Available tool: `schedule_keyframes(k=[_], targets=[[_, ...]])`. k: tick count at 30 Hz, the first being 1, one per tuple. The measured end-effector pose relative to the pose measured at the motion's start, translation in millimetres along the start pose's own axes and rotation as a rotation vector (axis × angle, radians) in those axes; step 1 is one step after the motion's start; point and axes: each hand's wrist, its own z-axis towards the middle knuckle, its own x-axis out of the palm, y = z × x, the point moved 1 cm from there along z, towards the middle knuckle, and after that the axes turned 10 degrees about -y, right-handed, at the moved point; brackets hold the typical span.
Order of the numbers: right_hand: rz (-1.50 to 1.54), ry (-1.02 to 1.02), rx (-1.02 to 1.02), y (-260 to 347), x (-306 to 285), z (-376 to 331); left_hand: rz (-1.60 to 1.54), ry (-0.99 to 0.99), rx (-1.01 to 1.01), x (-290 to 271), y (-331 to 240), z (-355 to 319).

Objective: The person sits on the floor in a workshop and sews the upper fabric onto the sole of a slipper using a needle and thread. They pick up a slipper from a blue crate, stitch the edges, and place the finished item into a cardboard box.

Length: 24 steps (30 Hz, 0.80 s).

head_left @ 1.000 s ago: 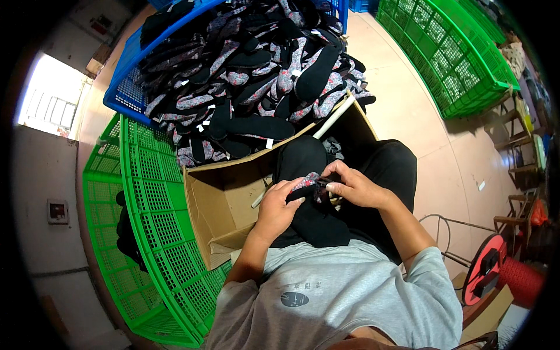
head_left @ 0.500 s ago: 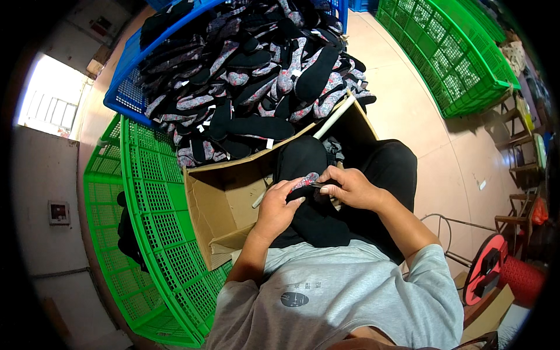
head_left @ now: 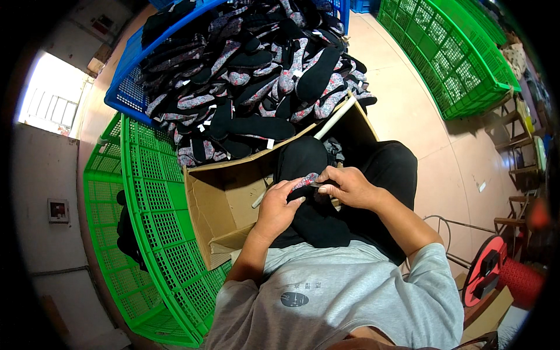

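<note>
My left hand (head_left: pixel 276 207) is closed on a black slipper with a floral-patterned edge (head_left: pixel 307 180), held over my lap. The fingers lie along the patterned part, and the thumb points toward my right hand. My right hand (head_left: pixel 348 185) is closed at the other end of the slipper, its thumb and forefinger pinching a small metal tool (head_left: pixel 317 184) against it. The tool is mostly hidden by the fingers, so its kind is hard to make out. Just beyond, a large pile of similar black and floral slippers (head_left: pixel 256 76) fills a blue crate (head_left: pixel 125 96).
An open cardboard box (head_left: pixel 207 204) stands by my knees, with a pale rod (head_left: pixel 335 118) at its edge. Green plastic crates (head_left: pixel 166 233) are at my left, and another green crate (head_left: pixel 449 64) is at far right. A red spool (head_left: pixel 519 283) sits at lower right.
</note>
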Motion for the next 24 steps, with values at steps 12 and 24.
schedule_keyframes(k=[12, 24], targets=[[-0.054, 0.008, -0.089, -2, -2, 5, 0.023, -0.011, 0.03, 3, 3, 0], [0.046, 0.012, -0.018, -12, 2, 4, -0.011, -0.013, 0.024, 4, 5, 2]])
